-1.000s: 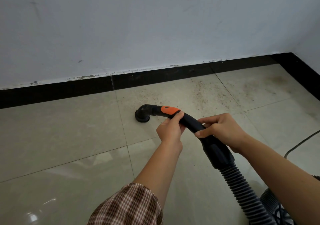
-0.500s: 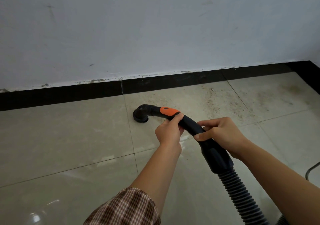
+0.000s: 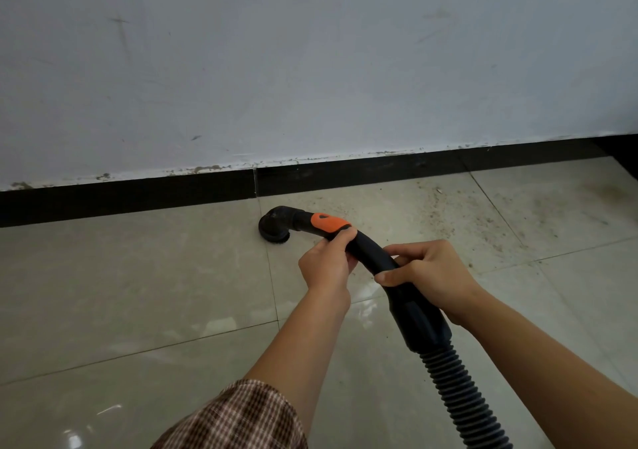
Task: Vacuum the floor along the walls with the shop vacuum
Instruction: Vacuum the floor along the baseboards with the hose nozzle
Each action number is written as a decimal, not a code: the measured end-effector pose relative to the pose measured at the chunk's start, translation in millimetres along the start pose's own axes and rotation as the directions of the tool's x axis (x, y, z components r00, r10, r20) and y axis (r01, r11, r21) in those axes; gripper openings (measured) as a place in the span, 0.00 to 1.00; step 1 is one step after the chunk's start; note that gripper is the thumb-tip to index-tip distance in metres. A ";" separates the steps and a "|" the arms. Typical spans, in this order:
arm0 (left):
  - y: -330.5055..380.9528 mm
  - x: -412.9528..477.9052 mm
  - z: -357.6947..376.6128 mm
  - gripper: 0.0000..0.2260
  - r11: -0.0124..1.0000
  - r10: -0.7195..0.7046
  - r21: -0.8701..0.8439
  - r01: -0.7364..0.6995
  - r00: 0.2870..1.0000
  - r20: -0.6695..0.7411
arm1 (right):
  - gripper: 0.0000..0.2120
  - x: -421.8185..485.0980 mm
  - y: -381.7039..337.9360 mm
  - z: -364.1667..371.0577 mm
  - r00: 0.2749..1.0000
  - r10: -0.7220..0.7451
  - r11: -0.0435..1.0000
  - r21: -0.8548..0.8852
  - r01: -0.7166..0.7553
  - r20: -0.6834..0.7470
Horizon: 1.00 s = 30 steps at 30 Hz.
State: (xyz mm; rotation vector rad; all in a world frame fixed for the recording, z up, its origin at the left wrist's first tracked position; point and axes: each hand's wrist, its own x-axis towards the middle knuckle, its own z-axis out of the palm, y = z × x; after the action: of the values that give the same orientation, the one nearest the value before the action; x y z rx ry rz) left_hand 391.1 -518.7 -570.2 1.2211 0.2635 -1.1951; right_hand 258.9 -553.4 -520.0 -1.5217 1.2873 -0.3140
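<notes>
A black curved vacuum handle (image 3: pixel 371 250) with an orange slider (image 3: pixel 328 222) ends in a round brush nozzle (image 3: pixel 275 227) that sits on the beige tiled floor (image 3: pixel 138 293), just short of the black baseboard (image 3: pixel 345 172). My left hand (image 3: pixel 326 264) grips the handle right behind the orange slider. My right hand (image 3: pixel 428 276) grips it further back, above the thick cuff. A ribbed black hose (image 3: pixel 462 400) runs from the cuff down to the bottom edge.
A pale wall (image 3: pixel 310 69) with scuff marks rises behind the baseboard. Brown dust and grit (image 3: pixel 483 221) lie scattered on the tiles to the right of the nozzle. The tiles to the left look glossy.
The nozzle has slid closer to the baseboard and slightly left along the wall. The view has shifted left, so the corner and the cable at the right are out of sight.
</notes>
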 end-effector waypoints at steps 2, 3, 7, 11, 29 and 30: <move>2.4 3.4 -0.7 0.06 1.000 0.012 0.004 -0.012 1.000 -0.010 | 0.17 3.5 -1.9 3.0 1.000 -0.008 1.000 -0.001 0.008 0.005; 3.6 5.2 -1.0 0.06 1.000 0.018 0.006 -0.018 1.000 -0.017 | 0.17 4.9 -2.8 4.5 1.000 -0.010 1.000 -0.002 0.010 0.008; 10.0 12.3 -1.7 0.07 0.999 0.032 0.013 -0.032 0.999 -0.024 | 0.15 10.4 -5.4 11.5 1.000 -0.030 1.000 0.000 0.030 0.000; 19.1 20.4 -1.8 0.05 0.998 0.056 0.025 -0.056 0.998 -0.015 | 0.17 17.7 -8.3 18.6 0.999 -0.042 0.999 0.016 0.042 -0.024; 25.5 40.5 9.2 0.05 0.993 0.093 0.073 -0.095 0.995 0.033 | 0.15 29.9 -8.4 22.5 0.994 -0.084 0.996 -0.017 0.083 -0.074; 24.1 40.3 10.5 0.05 0.993 0.088 0.077 -0.091 0.995 0.041 | 0.15 29.3 -7.5 20.9 0.993 -0.083 0.996 -0.016 0.082 -0.080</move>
State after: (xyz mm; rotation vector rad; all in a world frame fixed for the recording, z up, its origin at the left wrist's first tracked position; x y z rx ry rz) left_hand 423.1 -552.9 -581.1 1.2647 0.1338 -1.1584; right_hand 289.8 -567.6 -534.0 -1.5899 1.2931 -0.4249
